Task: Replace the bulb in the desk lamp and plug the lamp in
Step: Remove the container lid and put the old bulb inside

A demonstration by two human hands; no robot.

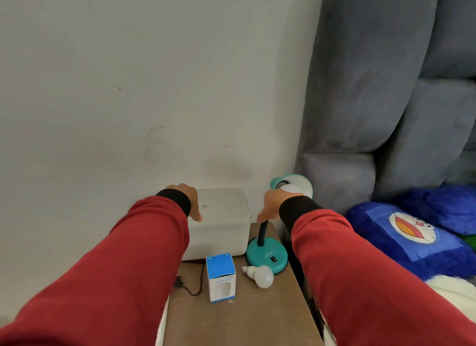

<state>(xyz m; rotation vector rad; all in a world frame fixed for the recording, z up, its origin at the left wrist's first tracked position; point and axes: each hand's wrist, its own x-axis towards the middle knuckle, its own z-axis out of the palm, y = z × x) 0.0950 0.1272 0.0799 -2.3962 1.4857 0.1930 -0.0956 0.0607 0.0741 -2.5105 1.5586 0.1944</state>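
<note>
A teal desk lamp stands at the table's right edge on a round base (266, 254), with a dark neck (263, 231) and a tilted shade (300, 182). A white bulb (291, 188) sits in the shade. A second white bulb (260, 276) lies loose on the table in front of the base. A blue and white bulb box (221, 278) stands upright to its left. The lamp's black cord and plug (180, 281) lie on the table beside my left sleeve. My left hand (192, 204) hovers relaxed over a white box and holds nothing. My right hand (270, 206) hangs loosely just left of the shade, above the neck, its fingertips hidden.
A white lidded box (224, 224) fills the back of the small wooden table (244, 320), against a pale wall. A grey padded headboard (373, 100) rises at the right. A blue cartoon pillow (412, 232) lies on the bed beside the table.
</note>
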